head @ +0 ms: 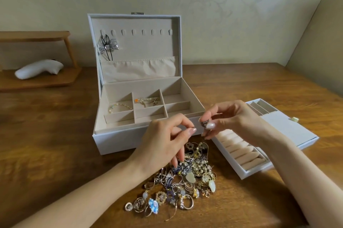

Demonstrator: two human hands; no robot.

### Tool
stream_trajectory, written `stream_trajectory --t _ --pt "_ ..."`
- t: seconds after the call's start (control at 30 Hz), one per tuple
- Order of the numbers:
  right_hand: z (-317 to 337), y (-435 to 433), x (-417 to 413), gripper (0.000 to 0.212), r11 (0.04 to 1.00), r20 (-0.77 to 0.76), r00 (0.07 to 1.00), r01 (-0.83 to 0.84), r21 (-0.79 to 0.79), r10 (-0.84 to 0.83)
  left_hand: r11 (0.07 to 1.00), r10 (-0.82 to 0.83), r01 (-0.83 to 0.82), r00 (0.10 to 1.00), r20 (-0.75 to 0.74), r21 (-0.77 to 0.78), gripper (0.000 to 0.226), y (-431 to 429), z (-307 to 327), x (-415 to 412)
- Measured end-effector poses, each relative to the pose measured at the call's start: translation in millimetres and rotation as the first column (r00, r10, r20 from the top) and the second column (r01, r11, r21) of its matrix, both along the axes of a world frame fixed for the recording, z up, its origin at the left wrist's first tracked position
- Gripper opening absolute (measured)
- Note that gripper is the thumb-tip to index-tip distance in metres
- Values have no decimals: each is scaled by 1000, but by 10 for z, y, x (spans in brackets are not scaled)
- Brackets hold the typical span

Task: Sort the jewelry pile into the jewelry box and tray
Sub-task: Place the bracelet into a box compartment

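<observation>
A tangled jewelry pile [187,181] of rings, chains and pendants lies on the wooden table in front of a white jewelry box [118,140] with its lid up. A white tray [289,127] with beige ring rolls sits to the right. Above the pile, my left hand [163,142] pinches something thin and dark between thumb and forefinger. Facing it, my right hand [226,118] pinches a small dark metal piece [205,122] at its fingertips. The box holds a beaded bracelet [119,107] and gold pieces [148,100] in separate compartments. A silver bow hair clip [108,46] hangs in the lid.
A wooden shelf stand [37,36] at the far left carries a white cushion form [39,69]. A patterned wall rises behind the table. Bare wood table [55,144] stretches left of the box.
</observation>
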State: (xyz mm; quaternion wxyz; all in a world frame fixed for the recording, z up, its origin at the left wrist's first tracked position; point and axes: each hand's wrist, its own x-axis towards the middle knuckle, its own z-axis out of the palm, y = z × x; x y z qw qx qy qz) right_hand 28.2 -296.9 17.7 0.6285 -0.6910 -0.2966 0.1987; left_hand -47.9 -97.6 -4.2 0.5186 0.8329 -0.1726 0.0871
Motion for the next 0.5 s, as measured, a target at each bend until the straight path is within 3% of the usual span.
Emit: stream_trajectory --t 0.2,0.27,0.37,0.43,0.5 --pt "-27 -40 60 36 993 11 997 79 90 -81 997 -2 -4 996 84 82 14 -5 -34 -10" --pt "-10 -83 90 40 986 -2 992 122 113 -122 969 39 -113 949 312 222 19 28 -44 31" --pt "30 -183 130 39 969 -1 978 206 133 -208 817 67 -389 798 599 426 29 120 -47 154" --pt "40 -242 149 31 955 58 955 285 81 -290 708 68 -488 768 637 511 34 180 -43 228" --pt "26 -277 165 31 932 137 923 362 15 -361 658 86 -528 762 642 538 30 209 -59 279"
